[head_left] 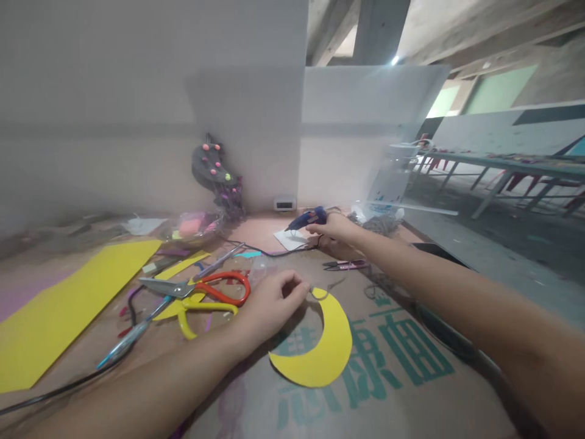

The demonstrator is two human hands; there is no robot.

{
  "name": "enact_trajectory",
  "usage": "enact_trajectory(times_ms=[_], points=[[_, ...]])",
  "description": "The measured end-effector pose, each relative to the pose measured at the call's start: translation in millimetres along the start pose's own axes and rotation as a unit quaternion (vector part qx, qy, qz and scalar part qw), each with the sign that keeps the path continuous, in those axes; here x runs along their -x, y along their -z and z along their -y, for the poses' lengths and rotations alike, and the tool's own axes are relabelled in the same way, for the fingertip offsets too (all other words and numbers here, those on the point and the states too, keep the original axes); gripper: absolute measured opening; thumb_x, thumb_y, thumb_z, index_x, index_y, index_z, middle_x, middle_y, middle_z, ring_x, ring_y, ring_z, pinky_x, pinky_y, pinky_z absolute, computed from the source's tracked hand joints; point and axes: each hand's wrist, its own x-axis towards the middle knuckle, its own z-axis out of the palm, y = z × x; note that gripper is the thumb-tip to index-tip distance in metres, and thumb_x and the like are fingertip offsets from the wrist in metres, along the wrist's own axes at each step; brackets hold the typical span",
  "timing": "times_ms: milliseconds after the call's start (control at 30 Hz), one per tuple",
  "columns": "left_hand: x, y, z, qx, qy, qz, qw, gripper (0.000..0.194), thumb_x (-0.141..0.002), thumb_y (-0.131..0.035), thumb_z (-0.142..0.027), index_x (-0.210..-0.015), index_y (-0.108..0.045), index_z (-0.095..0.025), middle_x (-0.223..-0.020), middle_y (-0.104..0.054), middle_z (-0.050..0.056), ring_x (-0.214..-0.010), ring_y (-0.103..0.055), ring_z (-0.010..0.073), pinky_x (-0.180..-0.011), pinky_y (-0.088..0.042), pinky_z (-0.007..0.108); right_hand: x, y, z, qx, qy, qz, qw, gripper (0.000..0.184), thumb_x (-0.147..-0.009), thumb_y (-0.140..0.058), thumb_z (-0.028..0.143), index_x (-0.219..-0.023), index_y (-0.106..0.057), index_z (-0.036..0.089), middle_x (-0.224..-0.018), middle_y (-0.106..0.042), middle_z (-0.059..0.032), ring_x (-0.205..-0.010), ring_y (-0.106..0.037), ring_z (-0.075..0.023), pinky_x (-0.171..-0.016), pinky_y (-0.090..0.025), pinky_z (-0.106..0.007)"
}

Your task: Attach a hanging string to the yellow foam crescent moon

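Observation:
My right hand (336,228) is wrapped around a dark blue hot glue gun (311,218) at the back of the table, its nozzle pointing left over a small white sheet (287,239). Closer to me, my left hand (276,299) is closed, thumb and index pinched at the end of a grey piece of yarn (326,296). That yarn lies across the upper tip of a yellow crescent moon cutout (338,335), flat on the table. Left of this hand are scissors with red handles (223,288) and a yellow-handled pair (187,320). Fingers on the glue gun are partly hidden.
A large yellow sheet (68,305) lies at the left. Thread snips (347,265) are near my right forearm. A dark crescent decorated with pompoms (212,164) leans on the back panel beside a small digital display (284,203). A black cord (59,387) crosses the left side.

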Motion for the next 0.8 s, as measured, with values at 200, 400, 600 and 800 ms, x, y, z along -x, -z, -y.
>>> enact_trajectory(times_ms=[200,400,600,800], points=[[-2,-0.3,-1,0.003,0.0,0.003,1.0,0.028,-0.091,-0.05,-0.041,-0.078,-0.06,-0.019,-0.076,-0.063,-0.001,-0.075,-0.058,0.0161,-0.066,-0.039,0.026,-7,-6,-19,0.029,-0.01,0.019,0.999,0.039,-0.084,-0.065,0.051,-0.094,-0.072,0.014,-0.072,-0.072,-0.0079,-0.068,-0.065,-0.0195,-0.065,-0.049,-0.026],[-2,0.6,-2,0.0,0.003,0.005,1.0,0.029,-0.091,-0.049,-0.041,-0.077,-0.059,-0.018,-0.075,-0.063,0.0,-0.075,-0.058,0.0168,-0.066,-0.039,0.027,5,8,-21,0.058,0.02,0.021,0.998,0.035,-0.084,-0.066,0.045,-0.103,-0.071,0.015,-0.093,-0.075,-0.0091,-0.086,-0.067,-0.0227,-0.077,-0.048,-0.027],[-1,0.2,-1,-0.001,0.008,0.0,1.0,0.029,-0.09,-0.049,-0.041,-0.077,-0.059,-0.018,-0.074,-0.063,-0.001,-0.072,-0.057,0.0165,-0.063,-0.039,0.027,54,19,-16,0.083,0.102,-0.037,0.991,0.031,-0.086,-0.064,0.039,-0.11,-0.07,0.02,-0.119,-0.069,-0.0097,-0.114,-0.059,-0.0288,-0.097,-0.042,-0.037],[-1,2.8,-5,-0.013,-0.017,0.003,1.0,0.03,-0.092,-0.047,-0.04,-0.078,-0.061,-0.018,-0.076,-0.064,0.0,-0.075,-0.058,0.0174,-0.067,-0.039,0.027,128,11,13,-0.074,0.111,0.058,0.989,0.035,-0.089,-0.059,0.033,-0.121,-0.06,0.02,-0.098,-0.071,-0.0068,-0.074,-0.063,-0.0165,-0.065,-0.051,-0.029]])
